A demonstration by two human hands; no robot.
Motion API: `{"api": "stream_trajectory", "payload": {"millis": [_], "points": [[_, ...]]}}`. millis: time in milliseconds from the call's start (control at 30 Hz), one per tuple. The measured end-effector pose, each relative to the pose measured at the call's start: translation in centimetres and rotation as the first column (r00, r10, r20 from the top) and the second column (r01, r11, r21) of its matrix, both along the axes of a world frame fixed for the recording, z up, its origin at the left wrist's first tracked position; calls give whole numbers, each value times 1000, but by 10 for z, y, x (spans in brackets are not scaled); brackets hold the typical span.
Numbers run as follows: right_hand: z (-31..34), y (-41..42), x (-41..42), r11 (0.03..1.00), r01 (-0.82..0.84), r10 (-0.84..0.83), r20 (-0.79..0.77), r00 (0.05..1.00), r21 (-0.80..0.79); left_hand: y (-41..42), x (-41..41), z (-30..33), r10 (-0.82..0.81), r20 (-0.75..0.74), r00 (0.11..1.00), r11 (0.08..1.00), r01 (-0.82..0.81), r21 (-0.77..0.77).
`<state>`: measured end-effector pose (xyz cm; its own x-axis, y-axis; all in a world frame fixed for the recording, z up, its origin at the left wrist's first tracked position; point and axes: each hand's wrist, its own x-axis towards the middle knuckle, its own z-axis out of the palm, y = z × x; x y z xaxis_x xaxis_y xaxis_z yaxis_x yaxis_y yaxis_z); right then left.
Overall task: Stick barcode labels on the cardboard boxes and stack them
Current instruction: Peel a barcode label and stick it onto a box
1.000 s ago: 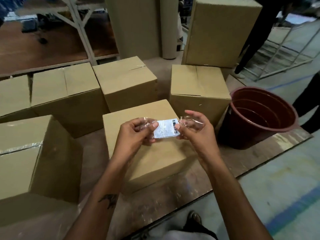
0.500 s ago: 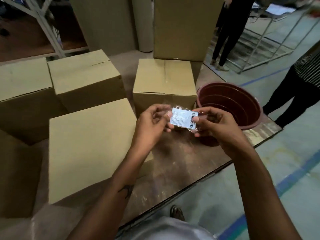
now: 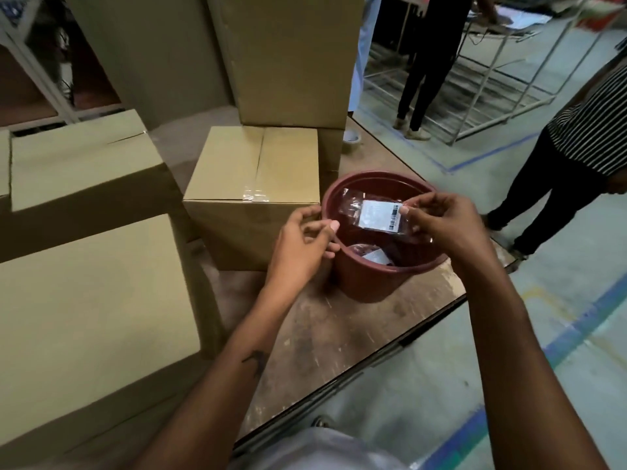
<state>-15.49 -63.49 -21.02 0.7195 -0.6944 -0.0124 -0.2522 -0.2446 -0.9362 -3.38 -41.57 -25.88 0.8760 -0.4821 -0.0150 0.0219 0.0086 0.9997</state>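
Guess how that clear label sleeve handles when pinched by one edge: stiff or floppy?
Likely floppy: the sleeve is thin crinkled film, pinched at one end by the right hand over the bucket. Probably very light, since it juts out sideways without drooping. Glossy film may slip.

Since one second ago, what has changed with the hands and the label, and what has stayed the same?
The left hand has let go of the barcode label; only the right hand pinches it now. Both hands have moved right, from above the near cardboard box to above the red bucket. The label is still in its clear sleeve, not stuck on any box. The boxes and the bucket have not moved.
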Motion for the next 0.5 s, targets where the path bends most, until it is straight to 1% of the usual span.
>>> {"api": "stream_trajectory", "payload": {"millis": [67,100,167,233,333,400,500], "points": [[-5,-15,12,999,-35,34,-83,996,-2,-3,0,-4,10,2,1000,1000,-10,-1],[-8,-20,18,997,-82,78,-150,986,-16,-4,-2,-6,12,-2,1000,1000,-12,1],[-13,-26,31,979,-190,162,-297,941,-69,-4,-3,-10,15,-11,1000,1000,-14,2],[-18,-28,44,954,-290,239,-392,888,-78,-4,-4,-13,17,-12,1000,1000,-17,3],[-24,-31,59,915,-404,354,-452,818,-14,-3,-6,-14,45,-22,999,999,-45,-8],[-26,-32,67,887,-462,407,-463,788,-7,-3,-8,-14,59,-13,998,998,-59,-4],[-28,-30,76,826,-563,492,-488,721,1,-4,-11,-13,68,79,995,995,-74,72]]}}
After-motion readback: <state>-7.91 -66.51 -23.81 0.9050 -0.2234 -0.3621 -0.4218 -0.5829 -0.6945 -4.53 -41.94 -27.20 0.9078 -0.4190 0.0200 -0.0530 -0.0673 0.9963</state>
